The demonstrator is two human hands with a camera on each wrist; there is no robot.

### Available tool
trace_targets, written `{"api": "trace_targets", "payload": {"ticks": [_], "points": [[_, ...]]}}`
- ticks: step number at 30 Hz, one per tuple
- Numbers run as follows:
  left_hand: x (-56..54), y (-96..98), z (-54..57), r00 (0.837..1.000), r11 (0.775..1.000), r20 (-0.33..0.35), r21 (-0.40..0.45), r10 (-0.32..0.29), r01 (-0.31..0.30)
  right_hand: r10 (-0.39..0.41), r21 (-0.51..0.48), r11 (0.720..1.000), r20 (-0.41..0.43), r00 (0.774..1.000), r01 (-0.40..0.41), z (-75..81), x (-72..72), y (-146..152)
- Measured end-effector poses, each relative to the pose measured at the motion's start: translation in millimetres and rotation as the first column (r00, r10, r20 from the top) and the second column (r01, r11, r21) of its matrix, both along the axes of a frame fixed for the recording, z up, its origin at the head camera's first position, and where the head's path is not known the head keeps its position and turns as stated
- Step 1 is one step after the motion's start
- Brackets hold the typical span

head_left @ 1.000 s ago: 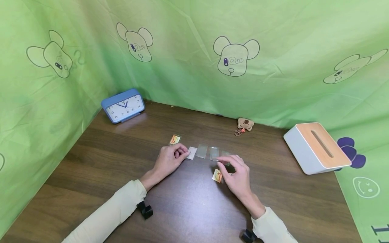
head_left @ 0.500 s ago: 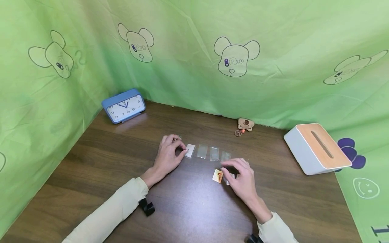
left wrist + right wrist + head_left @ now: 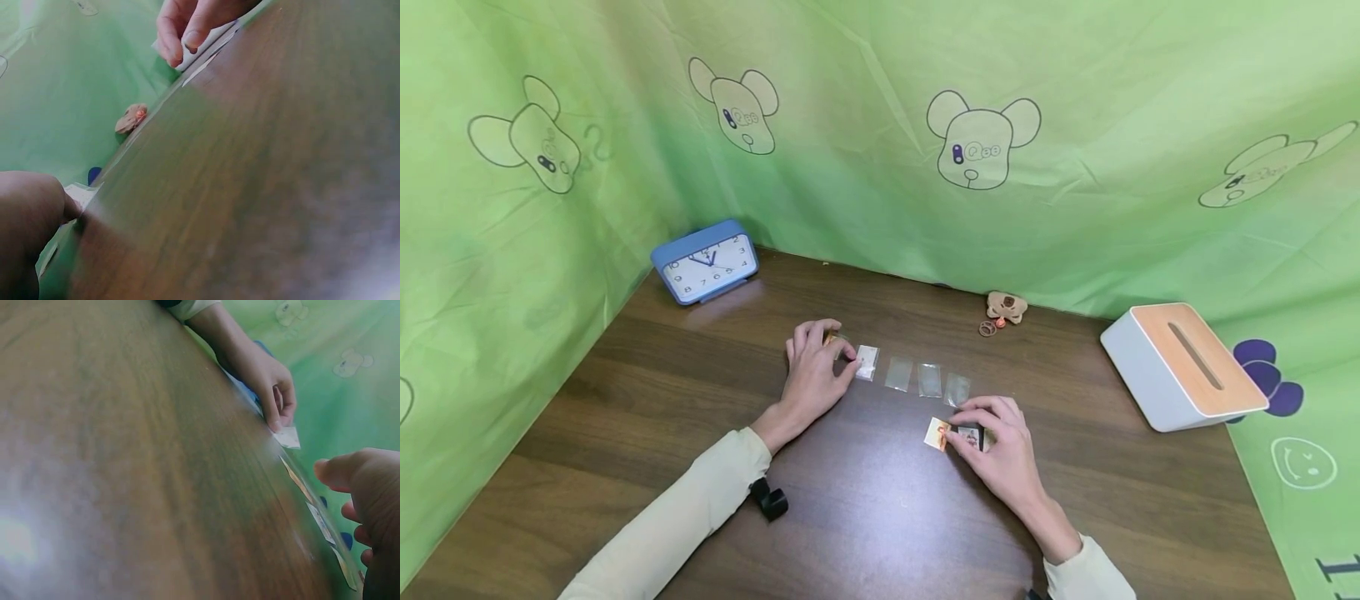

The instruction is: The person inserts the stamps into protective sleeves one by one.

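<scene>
In the head view my left hand [image 3: 812, 367] pinches a small white card [image 3: 867, 363] in a clear sleeve between thumb and fingers. An orange picture card [image 3: 831, 339] lies partly hidden behind that hand. The pinched white card [image 3: 288, 437] tilts up off the tabletop in the right wrist view. My right hand [image 3: 1003, 450] hovers with loosely bent fingers and nothing between them. Its thumb is close to an orange-and-white card [image 3: 936, 434], and a second picture card [image 3: 969, 437] shows between thumb and forefinger.
Three clear plastic sleeves, including a middle one [image 3: 929, 381], lie in a row between the hands. A blue clock [image 3: 706, 262] stands at back left, a brown plush keychain [image 3: 1006, 307] at the back. A tissue box [image 3: 1183, 367] sits on the right. Green cloth [image 3: 865, 167] borders the table.
My left hand has moved left and away from me, carrying the white card apart from the sleeves. My right hand has shifted slightly right and toward me, uncovering a clear sleeve and a picture card.
</scene>
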State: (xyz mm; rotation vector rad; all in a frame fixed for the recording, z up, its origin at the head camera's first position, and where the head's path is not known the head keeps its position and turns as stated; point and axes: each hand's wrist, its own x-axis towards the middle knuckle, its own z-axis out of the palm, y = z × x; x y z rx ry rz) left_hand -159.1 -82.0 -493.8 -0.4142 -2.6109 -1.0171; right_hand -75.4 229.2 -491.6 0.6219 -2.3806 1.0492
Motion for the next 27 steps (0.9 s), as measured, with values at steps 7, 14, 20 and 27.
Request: {"api": "trace_targets", "payload": {"ticks": [7,14,20,27], "points": [[-4.9,1.1,0.6,1.000,0.999,-0.018,-0.033,0.010,-0.011,-0.003,0.017,1.000,0.068,0.998,0.002,-1.8,0.2,1.1],[-6.4,1.4,-1.1,1.000,0.999,-0.022,-0.042,0.020,-0.020,-0.016,0.043,0.999,0.102,0.995,0.012,-3.8,0.1,1.6],[-6.4,1.1,-1.3,1.000,0.999,0.004,-0.042,0.022,-0.022,-0.021,0.067,0.998,0.118,0.993,0.013,-5.4,-0.1,1.6],[-6.5,2.0,-1.2,1.000,0.998,0.016,-0.061,0.002,-0.001,-0.027,0.078,0.997,0.126,0.992,0.017,-5.8,1.0,0.3]]}}
